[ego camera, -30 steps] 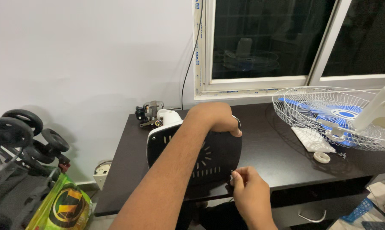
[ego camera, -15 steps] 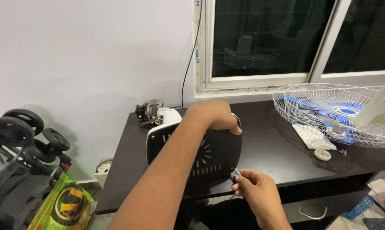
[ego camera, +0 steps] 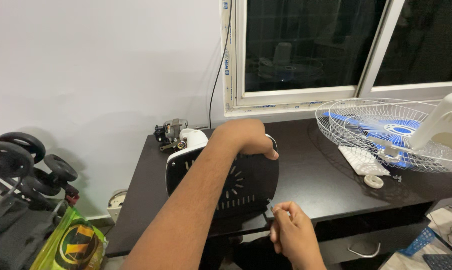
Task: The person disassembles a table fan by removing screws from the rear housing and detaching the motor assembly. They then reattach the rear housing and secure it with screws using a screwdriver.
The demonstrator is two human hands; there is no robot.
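A black, slotted fan base plate with a white rim (ego camera: 246,182) stands on edge on the dark table (ego camera: 316,165). My left hand (ego camera: 243,136) grips its top edge and steadies it. My right hand (ego camera: 292,231) is at the plate's lower right corner, fingers pinched around a small thing too tiny to identify, perhaps a screw or a tool tip. Behind the plate lies a fan motor (ego camera: 171,132) with bare metal parts.
A white wire fan guard with blue blades (ego camera: 386,132) and a white housing (ego camera: 448,122) lie at the table's right. A small white round part (ego camera: 373,181) sits near it. A stroller with black wheels (ego camera: 26,165) and a green bag (ego camera: 71,245) stand at left.
My right hand has dropped slightly and moved right along the plate's lower edge toward its corner. The left hand keeps its grip on the top.
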